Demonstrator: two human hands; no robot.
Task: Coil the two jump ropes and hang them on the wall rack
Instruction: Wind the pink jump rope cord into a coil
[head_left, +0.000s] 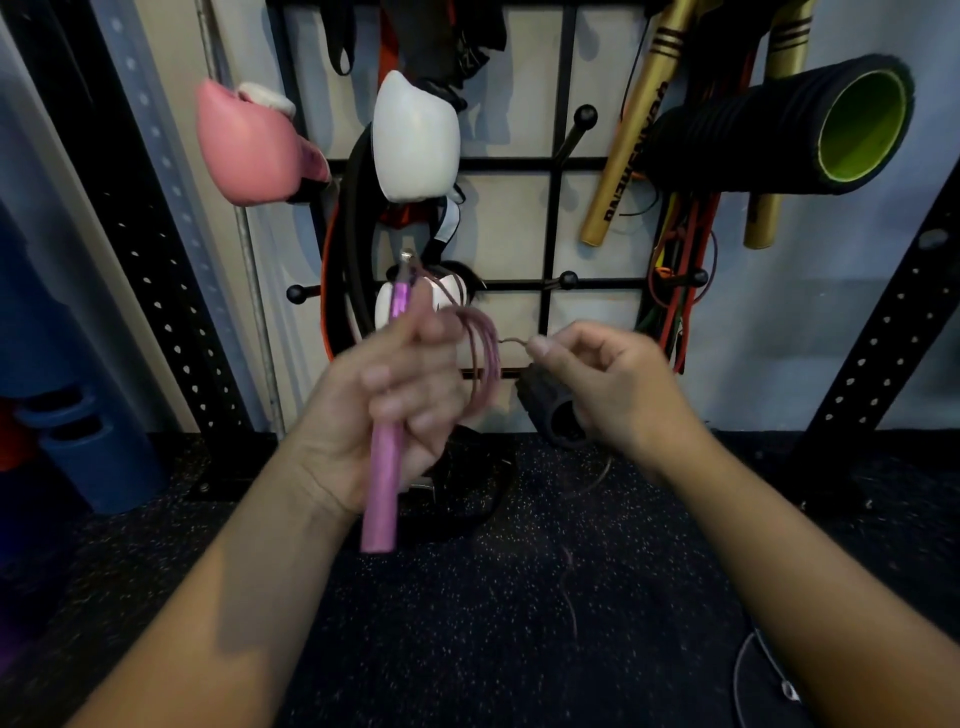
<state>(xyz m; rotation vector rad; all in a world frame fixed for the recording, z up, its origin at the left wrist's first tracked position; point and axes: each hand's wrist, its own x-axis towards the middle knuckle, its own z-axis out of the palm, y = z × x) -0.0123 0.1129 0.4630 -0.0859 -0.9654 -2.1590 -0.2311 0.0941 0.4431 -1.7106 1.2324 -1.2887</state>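
One view only, head camera. Two pink handles (385, 415) are gripped together in the left hand (384, 410), fingers curled round them, one end pointing up toward the wall rack (563, 166) and the other down past the wrist. The handles are judged to be held as a fixed core so that cord can be laid in loops beside them. Several loops of thin pink cord (480, 348) are draped over the left hand on its right side, hanging as a loose bundle; the strands are blurred and cannot be counted.

The right hand (597, 369) is closed in a pinch on the cord, thumb and forefinger meeting at a short stretch that runs across to the bundle. This is judged to be a feeding grip, keeping the cord taut as each turn is formed. Below the right hand, the free cord (569, 582) trails down to the speckled floor (467, 623), so coiling is judged unfinished.

A second, pale cord (748, 670) lies on the floor under the right forearm, possibly the other rope.

Above the hands, bare pegs (587, 115) on the rack are seen among the gloves (415, 135) and the foam roller (810, 124).
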